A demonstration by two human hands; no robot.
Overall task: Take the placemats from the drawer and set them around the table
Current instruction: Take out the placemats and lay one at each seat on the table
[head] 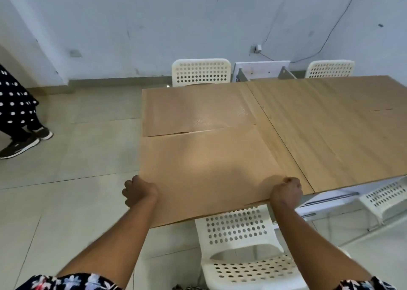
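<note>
1. Head view: we grip the near placemat (207,168) at its near corners, left hand (139,194) and right hand (286,193) both closed on it.
2. It lies on the table (330,124), left end.
3. A second placemat (196,111) lies just beyond, far side.

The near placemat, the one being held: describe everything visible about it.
The near placemat is a large tan rectangular sheet, thin and faintly textured, with a soft sheen. It lies flat on the left end of the wooden table, its near edge overhanging the table edge above a white perforated chair. The left hand grips its near left corner and the right hand its near right corner. Its far edge meets a second placemat, whose edge there is slightly lifted.
</note>
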